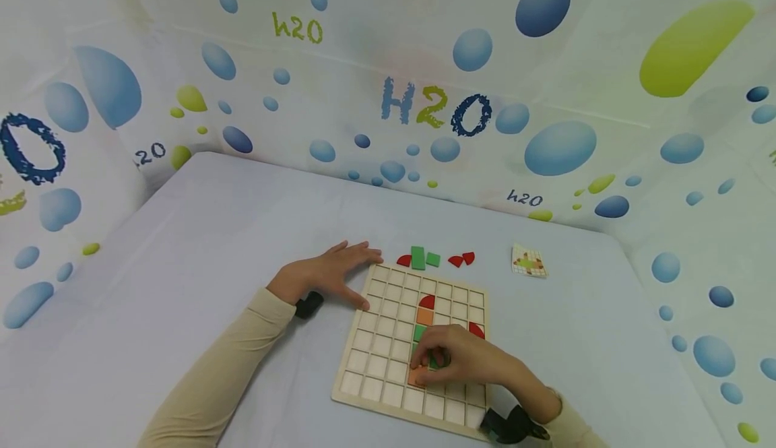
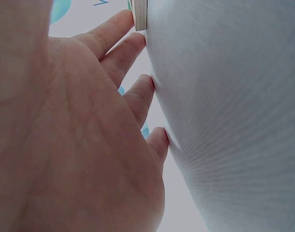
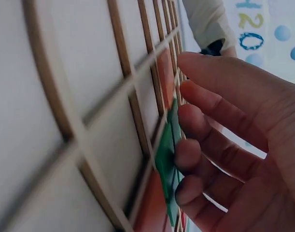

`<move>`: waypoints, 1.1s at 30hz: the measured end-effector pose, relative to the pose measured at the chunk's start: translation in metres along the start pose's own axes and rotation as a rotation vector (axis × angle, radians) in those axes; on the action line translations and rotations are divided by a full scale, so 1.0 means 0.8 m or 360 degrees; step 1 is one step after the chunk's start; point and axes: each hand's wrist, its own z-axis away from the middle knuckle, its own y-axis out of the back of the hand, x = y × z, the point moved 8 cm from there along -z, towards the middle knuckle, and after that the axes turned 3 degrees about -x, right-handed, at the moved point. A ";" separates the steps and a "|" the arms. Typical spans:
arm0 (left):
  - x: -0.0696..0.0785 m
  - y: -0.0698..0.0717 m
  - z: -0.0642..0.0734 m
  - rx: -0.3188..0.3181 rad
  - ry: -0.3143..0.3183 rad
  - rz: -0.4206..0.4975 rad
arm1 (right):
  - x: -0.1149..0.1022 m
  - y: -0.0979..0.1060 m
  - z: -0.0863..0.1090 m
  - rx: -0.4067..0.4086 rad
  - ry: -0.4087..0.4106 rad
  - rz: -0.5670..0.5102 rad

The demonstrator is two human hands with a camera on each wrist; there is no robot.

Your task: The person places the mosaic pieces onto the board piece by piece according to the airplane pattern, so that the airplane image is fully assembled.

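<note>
A wooden grid board (image 1: 376,347) lies on the table. My left hand (image 1: 330,269) rests at its left edge with spread fingers, index fingertip and thumb touching the frame. In the left wrist view the board's corner (image 2: 140,17) meets a fingertip. Over the lower middle of the grid my right hand (image 1: 463,357) has curled fingers, thumb and index at an orange square tile (image 1: 415,376), which sits in its cell. Green tiles (image 3: 166,159) lie under those fingers, partly hidden. Farther up are another orange tile (image 1: 425,316) and a red quarter-circle tile (image 1: 427,302).
Beyond the board lie a green rectangle (image 1: 417,257), a small green square (image 1: 433,259) and red quarter circles (image 1: 469,258). A pattern card (image 1: 529,261) lies at the back right. Another red tile (image 1: 476,330) sits near the board's right edge. A printed curtain (image 1: 364,64) surrounds the table.
</note>
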 end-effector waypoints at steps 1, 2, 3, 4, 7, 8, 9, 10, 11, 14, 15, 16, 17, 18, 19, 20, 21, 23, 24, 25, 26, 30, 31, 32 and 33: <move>0.000 -0.001 0.000 -0.0003 0.0003 0.0002 | 0.000 0.002 0.000 0.0006 0.0015 -0.0002; 0.000 -0.001 0.001 -0.0006 0.0006 0.0004 | -0.001 0.005 0.000 0.0016 0.0033 -0.0008; 0.001 -0.002 0.001 -0.0010 0.0008 0.0002 | 0.000 0.008 -0.001 0.0025 0.0044 -0.0025; 0.001 -0.002 0.001 -0.0012 0.0009 0.0002 | 0.000 0.011 -0.001 0.0036 0.0061 -0.0028; 0.003 -0.002 0.002 -0.0017 0.0014 -0.0004 | 0.002 0.021 -0.001 0.0070 0.0084 -0.0072; 0.003 -0.002 0.002 -0.0017 0.0015 -0.0007 | 0.004 0.025 -0.002 0.0084 0.0076 -0.0098; 0.004 -0.002 0.002 -0.0015 0.0014 -0.0009 | 0.007 0.029 -0.002 0.0099 0.0065 -0.0118; 0.004 -0.001 0.002 -0.0012 0.0011 -0.0010 | 0.009 0.033 -0.003 0.0117 0.0054 -0.0129; 0.005 -0.001 0.003 -0.0012 0.0011 -0.0013 | 0.011 0.037 -0.003 0.0133 0.0037 -0.0144; 0.006 0.000 0.003 -0.0010 0.0002 -0.0021 | 0.020 0.048 -0.006 0.0183 -0.0007 -0.0156; 0.006 0.000 0.003 -0.0008 -0.0002 -0.0022 | 0.023 0.051 -0.007 0.0198 -0.0016 -0.0145; 0.007 0.000 0.003 -0.0006 -0.0005 -0.0023 | 0.025 0.054 -0.008 0.0213 -0.0025 -0.0136; 0.007 0.000 0.003 -0.0005 -0.0008 -0.0024 | 0.028 0.057 -0.008 0.0224 -0.0034 -0.0126; 0.007 0.000 0.004 -0.0003 -0.0009 -0.0023 | 0.031 0.059 -0.009 0.0235 -0.0041 -0.0120; 0.007 -0.001 0.004 -0.0002 -0.0010 -0.0023 | 0.034 0.062 -0.010 0.0244 -0.0051 -0.0116; 0.007 -0.001 0.004 -0.0001 -0.0010 -0.0023 | 0.037 0.064 -0.011 0.0253 -0.0064 -0.0109; 0.007 -0.001 0.004 -0.0002 -0.0009 -0.0023 | 0.039 0.067 -0.012 0.0262 -0.0080 -0.0110; 0.007 -0.002 0.004 -0.0001 -0.0011 -0.0026 | 0.045 0.072 -0.013 0.0276 -0.0103 -0.0104; 0.008 -0.002 0.005 0.0000 -0.0014 -0.0027 | 0.047 0.075 -0.014 0.0279 -0.0112 -0.0100; 0.008 -0.002 0.005 0.0000 -0.0015 -0.0026 | 0.050 0.077 -0.014 0.0283 -0.0128 -0.0095; 0.009 -0.002 0.005 0.0003 -0.0020 -0.0026 | 0.052 0.080 -0.015 0.0284 -0.0130 -0.0087; 0.010 -0.003 0.006 0.0009 -0.0025 -0.0016 | 0.065 0.091 -0.016 0.0286 -0.0162 -0.0053; 0.010 -0.003 0.006 0.0009 -0.0022 -0.0014 | 0.067 0.093 -0.016 0.0290 -0.0169 -0.0045; 0.009 -0.004 0.005 0.0010 -0.0022 -0.0015 | 0.069 0.096 -0.017 0.0296 -0.0167 -0.0032; 0.009 -0.004 0.005 0.0009 -0.0019 -0.0017 | 0.072 0.099 -0.017 0.0301 -0.0175 -0.0023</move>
